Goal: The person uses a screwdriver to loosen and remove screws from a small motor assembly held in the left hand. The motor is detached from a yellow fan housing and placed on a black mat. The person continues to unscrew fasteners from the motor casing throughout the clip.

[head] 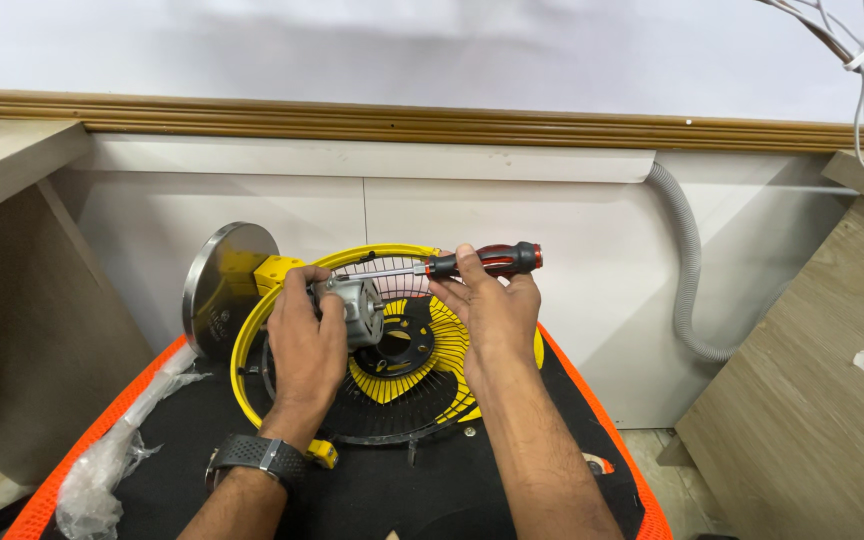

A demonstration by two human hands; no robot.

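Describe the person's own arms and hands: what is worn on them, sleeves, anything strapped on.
Both forearms are bare, with no sleeves in view and no gloves. The left hand has a black wristwatch with a broad, textured band and a metal clasp strapped around its wrist. The right hand and its wrist carry nothing: no watch, band or ring shows.
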